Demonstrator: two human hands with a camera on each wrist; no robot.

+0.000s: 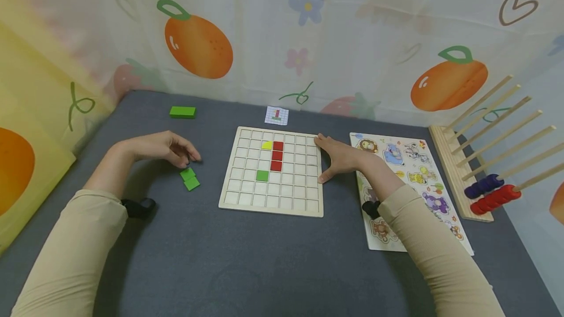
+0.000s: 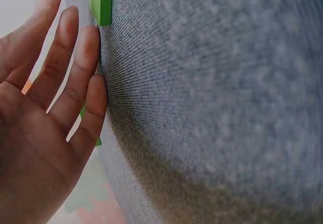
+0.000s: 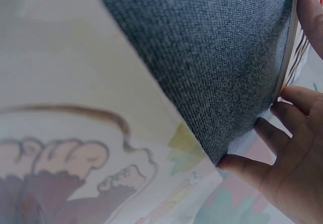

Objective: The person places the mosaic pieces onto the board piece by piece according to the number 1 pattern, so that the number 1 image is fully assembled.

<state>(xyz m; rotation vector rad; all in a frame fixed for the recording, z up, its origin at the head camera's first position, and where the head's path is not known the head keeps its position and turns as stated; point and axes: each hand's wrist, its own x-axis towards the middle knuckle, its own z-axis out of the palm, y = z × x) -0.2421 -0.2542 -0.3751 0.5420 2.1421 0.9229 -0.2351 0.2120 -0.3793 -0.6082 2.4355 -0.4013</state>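
My left hand (image 1: pixel 163 148) is just beside two small green tiles (image 1: pixel 190 179), fingers loosely bent and nothing visibly held. Green also shows past its fingertips in the left wrist view, as a tile (image 2: pixel 101 4). My right hand (image 1: pixel 342 156) rests against the right edge of a wooden grid board (image 1: pixel 270 212), thumb and fingers spread along that edge. On the board lie a column of red tiles (image 1: pixel 276 156), a yellow tile (image 1: pixel 267 145) and a green tile (image 1: pixel 262 175). A small pattern card (image 1: pixel 276 115) with a red and green drawing lies behind the board.
A green block (image 1: pixel 182 112) lies at the back left. Right of the board is an animal picture puzzle (image 1: pixel 387 185), partly under my right forearm. Beyond it stands a wooden peg rack (image 1: pixel 462 175) with red and dark blue beads. A printed curtain (image 1: pixel 264 38) hangs behind the table.
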